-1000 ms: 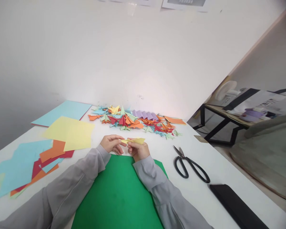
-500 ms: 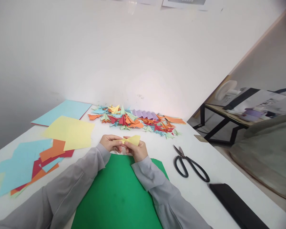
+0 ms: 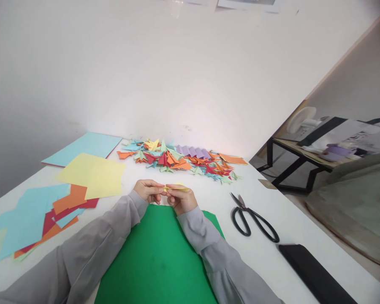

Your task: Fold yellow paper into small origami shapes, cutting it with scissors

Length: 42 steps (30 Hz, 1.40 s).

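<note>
Between my fingertips is a small folded piece of yellow paper, mostly hidden by the fingers. My left hand pinches its left end, and my right hand pinches the right part with the thumb lying along it. The two hands almost touch, just above the far edge of a green sheet. Beyond them lies a long heap of small folded paper pieces in orange, red, blue, green and yellow, with a purple pleated strip at its back.
Open black-handled scissors and a black flat case lie to the right. At left are a yellow sheet, blue paper, orange and red scraps and a blue sheet stack. A white wall rises behind.
The yellow paper's wide flap, which stood up above my right hand half a second ago, is now mostly covered by the right thumb and fingers. Both hands stay in nearly the same place.
</note>
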### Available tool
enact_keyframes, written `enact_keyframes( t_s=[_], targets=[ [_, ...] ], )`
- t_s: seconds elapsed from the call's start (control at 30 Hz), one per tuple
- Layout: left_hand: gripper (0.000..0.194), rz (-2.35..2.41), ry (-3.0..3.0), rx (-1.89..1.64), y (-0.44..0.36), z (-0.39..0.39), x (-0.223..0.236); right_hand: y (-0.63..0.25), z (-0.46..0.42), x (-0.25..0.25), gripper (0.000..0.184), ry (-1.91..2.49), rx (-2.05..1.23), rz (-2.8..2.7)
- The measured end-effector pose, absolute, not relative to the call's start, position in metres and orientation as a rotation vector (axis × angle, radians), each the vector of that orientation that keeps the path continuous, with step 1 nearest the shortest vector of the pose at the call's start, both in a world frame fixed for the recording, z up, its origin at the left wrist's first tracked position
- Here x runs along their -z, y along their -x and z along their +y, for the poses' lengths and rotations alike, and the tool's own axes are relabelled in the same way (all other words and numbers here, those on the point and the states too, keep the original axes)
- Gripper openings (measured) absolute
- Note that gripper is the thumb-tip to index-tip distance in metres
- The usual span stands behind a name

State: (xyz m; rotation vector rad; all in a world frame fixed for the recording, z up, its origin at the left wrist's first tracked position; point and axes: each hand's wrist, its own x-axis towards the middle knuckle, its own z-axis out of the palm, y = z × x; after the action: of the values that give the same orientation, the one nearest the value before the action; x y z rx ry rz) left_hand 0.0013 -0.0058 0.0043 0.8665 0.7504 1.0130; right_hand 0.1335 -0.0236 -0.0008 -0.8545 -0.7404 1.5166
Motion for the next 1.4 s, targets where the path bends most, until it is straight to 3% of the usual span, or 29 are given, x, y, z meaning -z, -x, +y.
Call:
enact_keyframes(
  t_s=[0.3,0.5,0.63,1.0,1.23,1.3,1.4],
  targets=[
    [0.038,0.711,-0.889,-0.978,-0.004,-0.011,-0.009,-0.137,-0.021,0.0,0.015,0.844,-1.525,-0.7],
    [0.021,0.772,-0.815,-0.97,-0.002,-0.007,-0.009,-0.133,-0.023,-0.001,0.023,0.85,-1.54,-0.653],
    [0.014,0.779,-0.777,-0.965,-0.002,-0.004,-0.005,-0.132,-0.024,-0.003,0.016,0.832,-1.535,-0.686],
    [0.01,0.734,-0.759,-0.906,-0.003,-0.005,-0.002,-0.137,-0.019,0.005,0.008,0.891,-1.435,-0.834],
    [0.032,0.789,-0.838,-0.979,-0.007,-0.004,0.001,-0.137,-0.018,0.009,0.008,0.925,-1.387,-0.938],
    [0.037,0.796,-0.871,-1.003,-0.007,-0.004,0.001,-0.137,-0.019,0.01,0.015,0.907,-1.364,-0.943],
    [0.044,0.791,-0.912,-1.057,-0.007,-0.004,-0.001,-0.137,-0.019,0.011,0.042,0.88,-1.307,-0.968]
  ],
)
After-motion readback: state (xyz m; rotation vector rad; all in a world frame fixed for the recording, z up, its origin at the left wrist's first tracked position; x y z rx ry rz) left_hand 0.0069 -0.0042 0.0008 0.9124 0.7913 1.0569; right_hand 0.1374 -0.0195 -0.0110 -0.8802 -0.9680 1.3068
